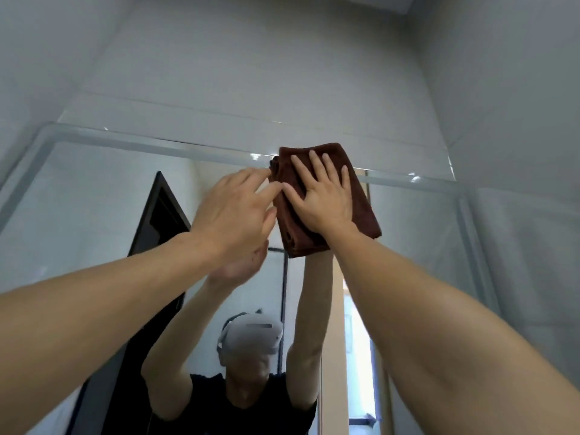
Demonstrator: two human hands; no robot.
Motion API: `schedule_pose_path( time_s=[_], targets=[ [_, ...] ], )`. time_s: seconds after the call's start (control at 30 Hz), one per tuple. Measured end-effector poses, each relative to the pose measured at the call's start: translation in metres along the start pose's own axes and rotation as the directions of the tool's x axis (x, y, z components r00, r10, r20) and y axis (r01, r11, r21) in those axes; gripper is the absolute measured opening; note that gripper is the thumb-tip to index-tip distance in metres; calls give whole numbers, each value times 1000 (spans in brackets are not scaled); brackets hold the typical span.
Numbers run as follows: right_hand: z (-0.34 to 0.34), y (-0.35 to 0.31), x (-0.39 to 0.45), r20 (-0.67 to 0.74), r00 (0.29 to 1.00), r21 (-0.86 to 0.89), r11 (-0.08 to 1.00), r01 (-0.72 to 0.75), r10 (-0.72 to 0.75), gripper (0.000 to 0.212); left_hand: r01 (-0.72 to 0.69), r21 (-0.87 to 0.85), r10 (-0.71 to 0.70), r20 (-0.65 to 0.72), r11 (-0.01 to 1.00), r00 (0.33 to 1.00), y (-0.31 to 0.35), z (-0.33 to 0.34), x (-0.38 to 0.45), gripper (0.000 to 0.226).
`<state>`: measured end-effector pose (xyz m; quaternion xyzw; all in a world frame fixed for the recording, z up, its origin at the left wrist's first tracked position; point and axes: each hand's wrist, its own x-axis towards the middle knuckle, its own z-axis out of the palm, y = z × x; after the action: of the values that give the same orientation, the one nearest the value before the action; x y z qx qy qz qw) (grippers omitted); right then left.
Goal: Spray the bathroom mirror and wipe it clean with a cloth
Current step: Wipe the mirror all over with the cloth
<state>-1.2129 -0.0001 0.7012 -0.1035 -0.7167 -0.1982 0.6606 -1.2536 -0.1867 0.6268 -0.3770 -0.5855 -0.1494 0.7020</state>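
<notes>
Folded brown cloth [326, 199] sits at the top edge of the mirror [94, 215], right of centre. Right hand [323, 199] lies flat on it, fingers spread, pressing it to the glass. Left hand [233, 215] is just beside the cloth's left edge — fingers loosely apart, tips touching the fold, not gripping. Wiping step: keep the palm flat with even pressure, run overlapping passes along the top rim, then work downward — no spray bottle in view.

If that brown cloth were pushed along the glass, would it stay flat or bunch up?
The brown cloth looks soft and folded in layers, so it would probably bunch at its loose left edge. The right hand, pressed flat on it, likely keeps it spread. It seems light; let go, it would probably drop off the mirror.
</notes>
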Motion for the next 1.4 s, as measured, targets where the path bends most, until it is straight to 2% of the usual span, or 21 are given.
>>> schedule_pose_path(
  time_s=[0.2,0.37,0.47,0.63,0.8,1.0,1.2,1.3,1.4],
  targets=[
    [-15,121,-7,-10,996,-37,996,-83,83,65,-108,-5,108,48,994,993,65,33,9,47],
    [-25,214,-22,-29,978,-81,975,-208,207,69,-174,-32,176,83,984,981,86,41,9,51],
    [-27,237,-28,-31,968,-79,965,-251,249,70,-207,-3,206,97,978,974,81,40,3,51],
    [-24,226,-35,-40,950,-65,948,-312,310,71,-158,29,154,101,987,983,54,33,-9,51],
    [-21,183,-41,-38,920,-77,917,-391,389,70,-70,95,62,85,993,994,13,20,-25,49],
    [-12,87,-22,-24,934,-71,932,-357,356,68,82,165,-95,71,983,993,-56,1,-45,48],
    [4,-44,14,3,965,-11,964,-264,264,68,136,302,-168,83,944,982,-127,-32,-60,44],
    [13,-115,32,0,984,2,984,-178,178,68,94,411,-150,106,907,983,-162,-49,-65,33],
    [22,-185,45,3,995,18,995,-99,99,71,-45,578,-99,216,814,971,-200,-70,-64,26]
  ],
)
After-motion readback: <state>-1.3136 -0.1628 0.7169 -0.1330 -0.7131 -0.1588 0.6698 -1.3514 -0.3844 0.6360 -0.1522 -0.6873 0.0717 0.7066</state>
